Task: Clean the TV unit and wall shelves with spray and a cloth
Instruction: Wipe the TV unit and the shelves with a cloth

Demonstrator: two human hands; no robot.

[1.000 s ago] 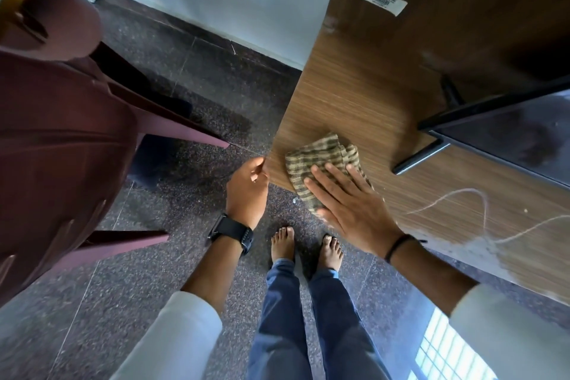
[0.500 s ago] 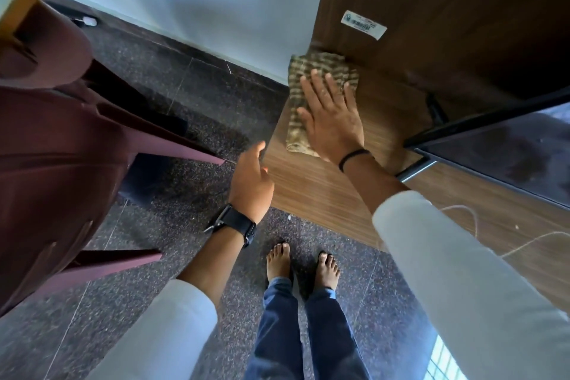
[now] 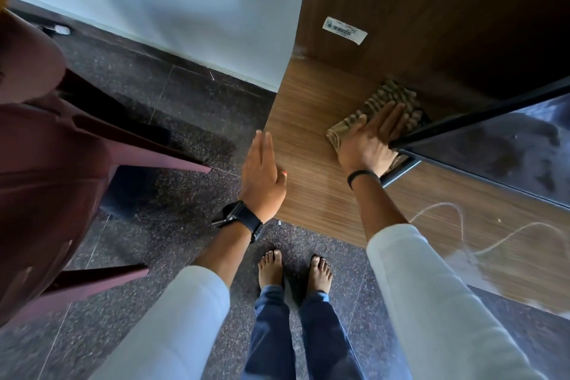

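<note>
The wooden TV unit (image 3: 311,163) fills the right half of the head view. A striped green-and-beige cloth (image 3: 382,105) lies on its top near the back panel. My right hand (image 3: 370,139) presses flat on the cloth, fingers reaching under the corner of the black TV (image 3: 493,145). My left hand (image 3: 262,173), with a black watch on the wrist, rests flat and empty against the unit's left edge, fingers straight. No spray bottle shows.
A maroon plastic chair (image 3: 46,170) stands close on the left. A thin white cable (image 3: 456,219) and a dusty patch lie on the unit's top at the right. A barcode sticker (image 3: 344,29) is on the back panel. My bare feet stand on dark speckled floor tiles (image 3: 172,120).
My right hand has slid the cloth from the front edge to the back left corner, then rightward along the back to the TV's corner. My left hand opened flat along the unit's edge.
</note>
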